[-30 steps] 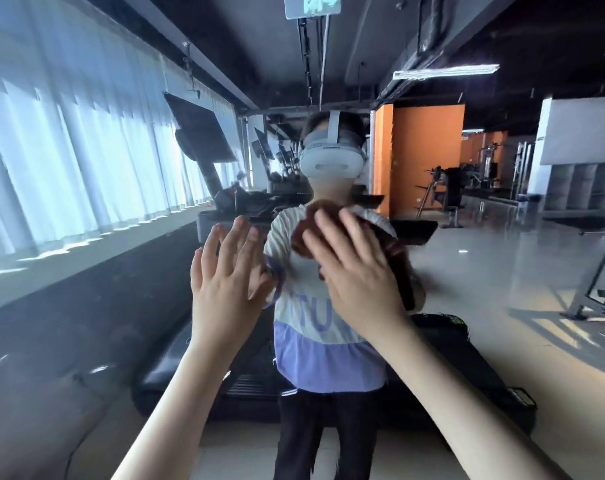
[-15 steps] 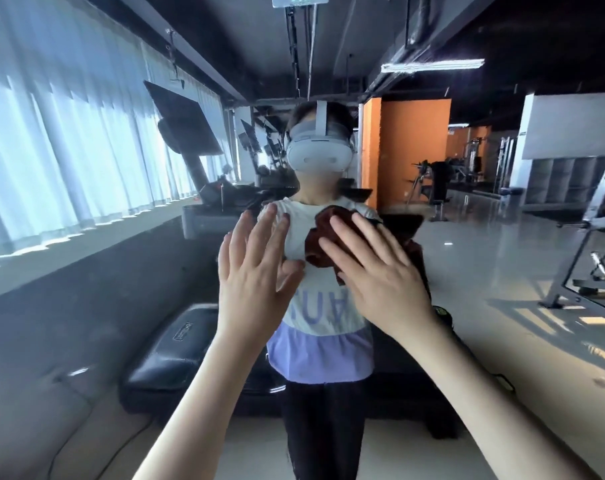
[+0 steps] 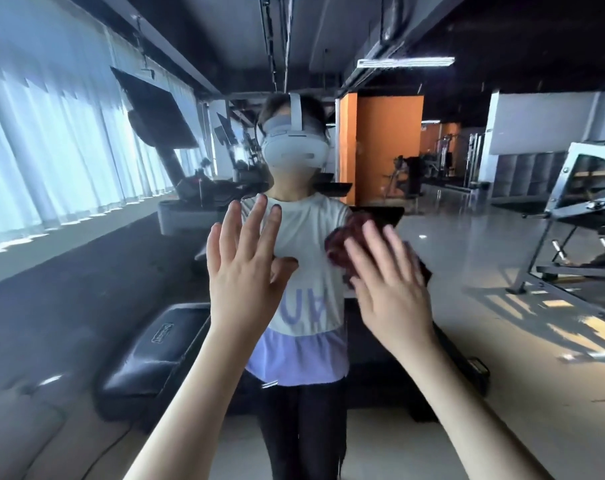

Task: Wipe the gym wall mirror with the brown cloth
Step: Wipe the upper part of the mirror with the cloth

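Right hand (image 3: 387, 289) pressing brown cloth (image 3: 341, 244) flat against mirror (image 3: 484, 341), right of centre. Grip released, fingers lying straight over cloth. Cloth bunching, showing past fingertips on upper left. Left hand (image 3: 245, 271) facing mirror just left of cloth, apart from it. Grip released, fingers splaying, holding nothing. Contact with glass: cannot tell. Treadmill (image 3: 148, 351) showing in reflection, lower left.

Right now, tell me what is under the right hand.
The brown cloth, pressed to the mirror by the right hand. Its bunched edge shows past the fingers; the rest is covered.
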Demonstrator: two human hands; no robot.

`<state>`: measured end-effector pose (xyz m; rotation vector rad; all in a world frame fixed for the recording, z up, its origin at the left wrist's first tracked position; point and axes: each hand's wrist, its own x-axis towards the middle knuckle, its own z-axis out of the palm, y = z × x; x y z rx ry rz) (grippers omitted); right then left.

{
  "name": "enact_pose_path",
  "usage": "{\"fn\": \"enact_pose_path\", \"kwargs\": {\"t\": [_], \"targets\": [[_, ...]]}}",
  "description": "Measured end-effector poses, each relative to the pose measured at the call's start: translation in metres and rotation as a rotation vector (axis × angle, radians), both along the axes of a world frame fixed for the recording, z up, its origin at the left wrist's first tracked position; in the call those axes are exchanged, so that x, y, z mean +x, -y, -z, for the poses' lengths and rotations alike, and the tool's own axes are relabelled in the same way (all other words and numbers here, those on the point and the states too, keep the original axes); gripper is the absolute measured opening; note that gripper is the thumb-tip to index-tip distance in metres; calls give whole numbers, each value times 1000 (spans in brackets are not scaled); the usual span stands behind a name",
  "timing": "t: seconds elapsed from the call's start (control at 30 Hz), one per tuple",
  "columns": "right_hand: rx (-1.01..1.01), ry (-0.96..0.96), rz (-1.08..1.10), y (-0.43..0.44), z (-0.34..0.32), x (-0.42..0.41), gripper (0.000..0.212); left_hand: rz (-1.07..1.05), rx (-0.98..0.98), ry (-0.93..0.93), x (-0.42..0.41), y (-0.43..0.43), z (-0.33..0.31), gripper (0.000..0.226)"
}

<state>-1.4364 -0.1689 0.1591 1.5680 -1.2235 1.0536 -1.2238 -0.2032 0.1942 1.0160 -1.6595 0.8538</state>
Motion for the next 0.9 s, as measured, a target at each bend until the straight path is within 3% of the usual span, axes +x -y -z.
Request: {"fn": "enact_pose_path", "kwargs": {"t": [0.07,0.13,0.2,0.3,0.37,0.53,0.6,0.67,0.73,0.8,0.9], "targets": [[-40,295,-44,-1,-15,-1,50,-1,1,-6,0,-1,0,68],[-50,418,-54,0,-14,9,51,5,-1,-15,-1,-2,-1,69],[1,290,-45,1,3,19,53,6,0,-18,-2,-3,-1,70],[69,-110,-39,2,22,12,59,-11,4,-20,-3,-4,-1,73],[44,-182,-26,2,9,-4,57,-21,7,-24,-4,-5,-1,73],[-82,343,-99,2,-39,-17,51,-50,38,-42,-6,-9,-3,71],[-53,229,-85,5,-32,-11,52,-57,77,-52,-8,-13,-4,69],[-9,-85,-97,8,-18,-13,57,-63,111,-71,-11,-17,-4,68],[15,-263,-101,8,-22,-26,62,-63,148,-102,-15,-19,-3,72],[-24,-183,-96,6,-41,-38,56,-70,151,-124,-21,-21,-2,73],[-102,171,-132,2,-73,-46,48,-85,78,-68,-35,-24,-2,68]]}}
